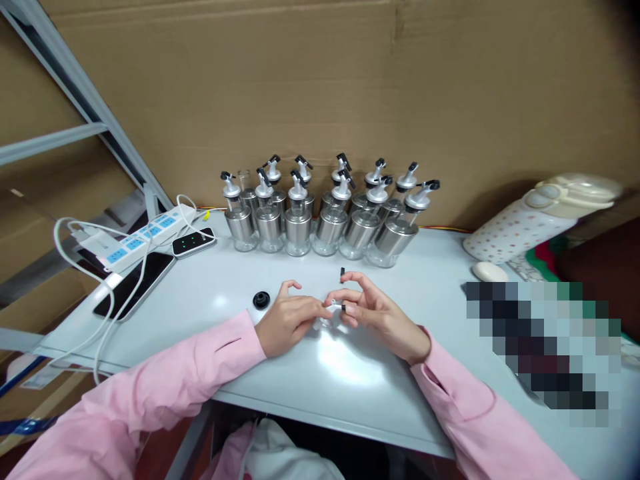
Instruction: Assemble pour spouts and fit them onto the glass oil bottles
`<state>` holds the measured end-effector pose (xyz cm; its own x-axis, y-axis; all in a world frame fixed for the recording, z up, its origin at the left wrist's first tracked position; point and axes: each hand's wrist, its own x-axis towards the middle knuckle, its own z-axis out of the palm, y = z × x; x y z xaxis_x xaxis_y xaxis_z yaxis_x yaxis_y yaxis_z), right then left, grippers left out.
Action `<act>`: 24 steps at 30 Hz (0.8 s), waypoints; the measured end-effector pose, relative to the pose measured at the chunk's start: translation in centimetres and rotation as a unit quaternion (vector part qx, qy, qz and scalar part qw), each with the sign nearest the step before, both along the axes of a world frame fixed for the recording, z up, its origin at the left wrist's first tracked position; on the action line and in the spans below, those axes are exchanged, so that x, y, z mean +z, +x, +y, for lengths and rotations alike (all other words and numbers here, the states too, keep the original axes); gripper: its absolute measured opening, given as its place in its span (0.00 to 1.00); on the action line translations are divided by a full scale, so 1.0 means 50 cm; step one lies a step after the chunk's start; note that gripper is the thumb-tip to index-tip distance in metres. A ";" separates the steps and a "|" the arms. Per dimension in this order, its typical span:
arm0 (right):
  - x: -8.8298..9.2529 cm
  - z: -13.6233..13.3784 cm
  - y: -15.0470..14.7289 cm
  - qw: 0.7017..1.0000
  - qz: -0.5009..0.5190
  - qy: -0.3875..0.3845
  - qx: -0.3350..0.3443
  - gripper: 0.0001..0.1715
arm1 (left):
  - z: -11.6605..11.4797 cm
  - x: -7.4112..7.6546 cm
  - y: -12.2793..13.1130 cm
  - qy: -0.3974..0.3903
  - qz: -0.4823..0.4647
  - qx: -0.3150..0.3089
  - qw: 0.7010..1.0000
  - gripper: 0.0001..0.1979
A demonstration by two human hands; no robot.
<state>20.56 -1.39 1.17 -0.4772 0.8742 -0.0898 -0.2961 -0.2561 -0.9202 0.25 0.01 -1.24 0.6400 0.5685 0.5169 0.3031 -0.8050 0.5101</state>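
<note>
Head view: your left hand (pixel 287 320) and right hand (pixel 373 310) meet low over the table (pixel 350 380), both pinching one small pourer part (pixel 336 306) between the fingertips. Risk, in my judgement: the piece is tiny and could slip and roll off, or towards the black cap (pixel 261 299) lying apart. Each grip is nearly closed on the part; the remaining fingers are loosely curled. The bottles (pixel 325 213) stand well behind.

Small part (pixel 338 306): white with a black tip, lying level, pinched between the fingertips of both hands, just above the tabletop.
Black piece (pixel 343 272): tiny, upright, at the right hand's raised fingertip.
Black round cap (pixel 261 300): flat, just left of the left hand.
</note>
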 end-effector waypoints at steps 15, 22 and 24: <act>0.006 0.012 0.006 0.980 0.043 -0.060 -0.186 0.24 | -0.007 0.019 0.006 0.032 0.093 0.106 0.989 0.16; 0.001 0.010 0.006 0.979 0.050 -0.082 -0.178 0.23 | 0.031 0.052 -0.022 0.099 0.370 0.277 0.881 0.19; 0.002 0.010 0.005 0.978 0.042 -0.090 -0.185 0.23 | 0.047 0.046 -0.034 0.055 0.402 0.305 0.862 0.18</act>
